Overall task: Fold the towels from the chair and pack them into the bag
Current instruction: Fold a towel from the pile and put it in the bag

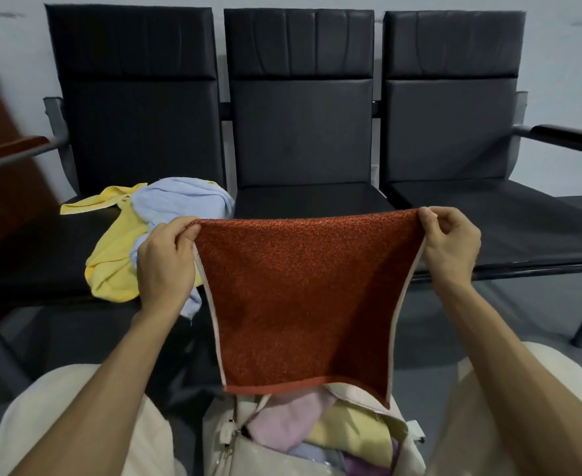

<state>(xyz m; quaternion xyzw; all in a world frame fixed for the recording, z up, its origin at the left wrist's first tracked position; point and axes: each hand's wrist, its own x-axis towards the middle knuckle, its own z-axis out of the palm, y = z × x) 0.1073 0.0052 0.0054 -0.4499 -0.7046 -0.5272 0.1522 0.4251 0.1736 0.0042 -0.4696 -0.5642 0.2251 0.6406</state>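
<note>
red towel (303, 297) hangs between left hand (166, 266) and right hand (451, 245).

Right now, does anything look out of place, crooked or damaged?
Nothing stands out. The left hand and right hand pinch the red towel by its top corners above the open bag. The yellow towel and blue towel lie crumpled on the chair, not yet folded.

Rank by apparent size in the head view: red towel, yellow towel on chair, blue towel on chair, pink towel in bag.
1. red towel, clearly.
2-3. yellow towel and blue towel: alike, both partly behind the left hand.
4. pink towel, mostly hidden.
</note>
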